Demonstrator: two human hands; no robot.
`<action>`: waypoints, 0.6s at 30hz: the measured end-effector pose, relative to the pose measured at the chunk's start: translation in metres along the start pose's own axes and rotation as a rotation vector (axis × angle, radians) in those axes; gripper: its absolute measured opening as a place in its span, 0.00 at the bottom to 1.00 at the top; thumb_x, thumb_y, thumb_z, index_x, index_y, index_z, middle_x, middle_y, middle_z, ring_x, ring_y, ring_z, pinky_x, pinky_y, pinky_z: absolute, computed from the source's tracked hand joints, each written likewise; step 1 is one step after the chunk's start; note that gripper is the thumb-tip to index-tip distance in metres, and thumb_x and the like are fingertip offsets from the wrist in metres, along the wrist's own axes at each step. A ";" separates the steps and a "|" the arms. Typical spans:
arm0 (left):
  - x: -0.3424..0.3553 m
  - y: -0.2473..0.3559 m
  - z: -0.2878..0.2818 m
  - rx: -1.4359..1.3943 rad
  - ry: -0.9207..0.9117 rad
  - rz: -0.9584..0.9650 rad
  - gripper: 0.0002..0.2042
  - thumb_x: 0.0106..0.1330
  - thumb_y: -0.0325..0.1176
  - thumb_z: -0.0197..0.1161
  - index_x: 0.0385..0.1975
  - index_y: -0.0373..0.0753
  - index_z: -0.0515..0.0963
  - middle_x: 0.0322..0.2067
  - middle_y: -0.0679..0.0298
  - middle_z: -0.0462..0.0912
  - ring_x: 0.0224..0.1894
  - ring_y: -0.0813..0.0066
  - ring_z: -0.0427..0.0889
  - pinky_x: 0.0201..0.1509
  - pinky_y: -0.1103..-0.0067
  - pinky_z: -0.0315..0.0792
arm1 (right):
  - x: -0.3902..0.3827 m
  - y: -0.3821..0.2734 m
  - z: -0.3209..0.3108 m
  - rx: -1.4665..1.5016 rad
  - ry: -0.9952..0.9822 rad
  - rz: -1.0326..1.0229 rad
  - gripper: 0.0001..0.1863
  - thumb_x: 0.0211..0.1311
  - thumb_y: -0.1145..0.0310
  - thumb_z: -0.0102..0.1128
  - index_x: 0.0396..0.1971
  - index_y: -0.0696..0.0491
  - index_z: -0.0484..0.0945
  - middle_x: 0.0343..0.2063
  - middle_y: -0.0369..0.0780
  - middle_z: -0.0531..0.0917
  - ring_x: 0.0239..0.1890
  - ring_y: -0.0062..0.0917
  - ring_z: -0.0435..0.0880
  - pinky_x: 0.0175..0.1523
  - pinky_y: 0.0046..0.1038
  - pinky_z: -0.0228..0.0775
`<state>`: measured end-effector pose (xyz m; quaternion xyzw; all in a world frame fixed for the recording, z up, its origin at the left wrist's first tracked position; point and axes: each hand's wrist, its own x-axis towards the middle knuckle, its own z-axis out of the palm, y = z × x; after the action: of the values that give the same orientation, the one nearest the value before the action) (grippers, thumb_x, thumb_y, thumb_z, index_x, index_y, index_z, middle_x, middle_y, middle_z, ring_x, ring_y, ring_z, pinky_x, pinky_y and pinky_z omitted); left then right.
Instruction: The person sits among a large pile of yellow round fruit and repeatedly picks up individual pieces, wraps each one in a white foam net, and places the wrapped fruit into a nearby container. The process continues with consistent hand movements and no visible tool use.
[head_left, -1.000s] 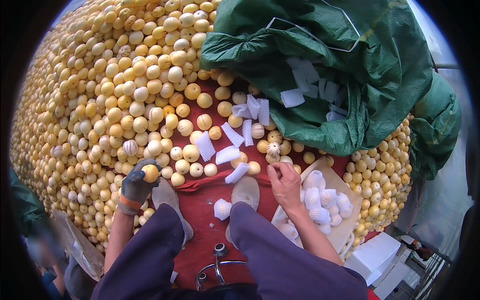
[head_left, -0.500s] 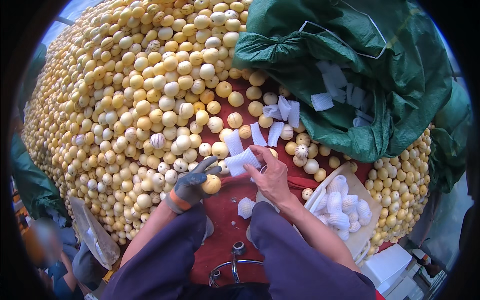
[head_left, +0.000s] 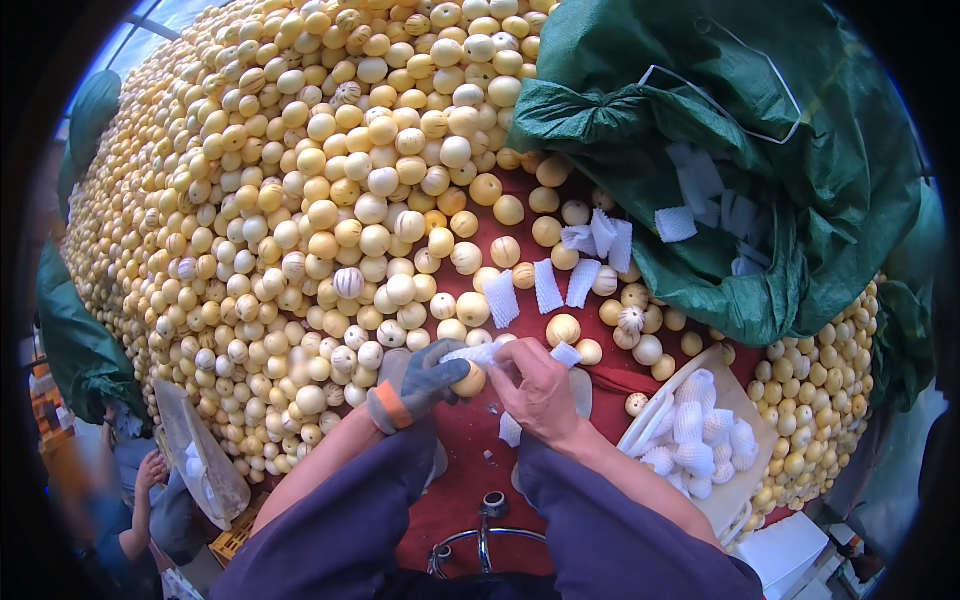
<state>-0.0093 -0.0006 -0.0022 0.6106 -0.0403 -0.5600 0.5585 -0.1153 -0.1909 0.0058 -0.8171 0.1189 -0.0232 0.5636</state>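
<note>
My left hand (head_left: pixel 418 384), in a grey glove with an orange cuff, holds a yellow pepino melon (head_left: pixel 469 380) at its fingertips. A white foam net sleeve (head_left: pixel 474 354) lies just above that fruit, between my two hands. My bare right hand (head_left: pixel 545 392) pinches the sleeve with thumb and fingers, partly covering it. A short white foam piece (head_left: pixel 566 354) shows beside my right knuckles; whether it belongs to the same sleeve I cannot tell. Several flat foam sleeves (head_left: pixel 549 287) lie beyond my hands on red cloth (head_left: pixel 455 500).
A huge pile of pepino melons (head_left: pixel 250 210) rises ahead and left. At right, a pale crate (head_left: pixel 745 470) holds several net-wrapped fruits (head_left: pixel 692 440). A green sack (head_left: pixel 720 70) with foam sleeves lies far right. A chrome frame (head_left: pixel 485 545) stands between my knees; another person (head_left: pixel 140 500) sits left.
My hands have come closer together, bringing the foam sleeve against the pepino melon. The sleeve, held out broad before, is now mostly covered by fingers. The whole view has shifted slightly.
</note>
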 end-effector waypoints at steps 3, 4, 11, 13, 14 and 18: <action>0.004 -0.002 -0.002 0.110 0.074 -0.045 0.28 0.69 0.55 0.65 0.57 0.36 0.77 0.34 0.64 0.84 0.32 0.78 0.83 0.36 0.81 0.77 | 0.001 -0.004 0.000 0.195 -0.183 0.221 0.20 0.58 0.65 0.72 0.45 0.59 0.76 0.33 0.46 0.80 0.36 0.40 0.84 0.43 0.40 0.77; 0.008 -0.002 -0.001 0.186 0.089 -0.069 0.29 0.68 0.54 0.66 0.58 0.36 0.77 0.35 0.63 0.84 0.32 0.78 0.83 0.36 0.81 0.77 | 0.002 0.000 0.000 0.105 -0.182 0.125 0.23 0.56 0.63 0.74 0.46 0.58 0.76 0.33 0.47 0.80 0.37 0.42 0.84 0.43 0.41 0.77; 0.002 -0.032 -0.010 -0.453 0.026 -0.001 0.30 0.71 0.51 0.60 0.63 0.33 0.73 0.37 0.57 0.86 0.33 0.71 0.87 0.34 0.76 0.79 | 0.014 0.019 0.003 0.058 -0.336 0.275 0.32 0.57 0.54 0.75 0.54 0.57 0.73 0.39 0.48 0.82 0.34 0.40 0.84 0.39 0.39 0.77; 0.005 -0.036 -0.025 -0.704 -0.016 -0.041 0.25 0.71 0.43 0.60 0.62 0.34 0.73 0.38 0.59 0.87 0.35 0.70 0.87 0.35 0.76 0.80 | 0.015 0.020 -0.006 0.398 -0.402 0.475 0.33 0.61 0.53 0.73 0.58 0.55 0.71 0.40 0.45 0.83 0.31 0.31 0.84 0.35 0.31 0.77; 0.008 -0.039 -0.031 -0.766 -0.017 -0.074 0.24 0.70 0.40 0.62 0.61 0.35 0.74 0.38 0.59 0.87 0.35 0.70 0.87 0.35 0.76 0.80 | 0.014 0.025 -0.009 0.672 -0.434 0.561 0.33 0.63 0.52 0.72 0.60 0.55 0.69 0.41 0.43 0.83 0.30 0.26 0.84 0.32 0.27 0.76; 0.009 -0.032 -0.008 0.780 0.170 0.540 0.18 0.64 0.27 0.67 0.55 0.42 0.82 0.41 0.60 0.88 0.39 0.69 0.88 0.38 0.76 0.80 | 0.002 0.018 0.002 1.246 -0.402 0.615 0.36 0.67 0.55 0.70 0.67 0.54 0.63 0.41 0.36 0.83 0.26 0.12 0.81 0.28 0.13 0.71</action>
<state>-0.0187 0.0109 -0.0334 0.7859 -0.3588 -0.2861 0.4145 -0.1155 -0.1954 -0.0118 -0.2623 0.2023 0.2237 0.9166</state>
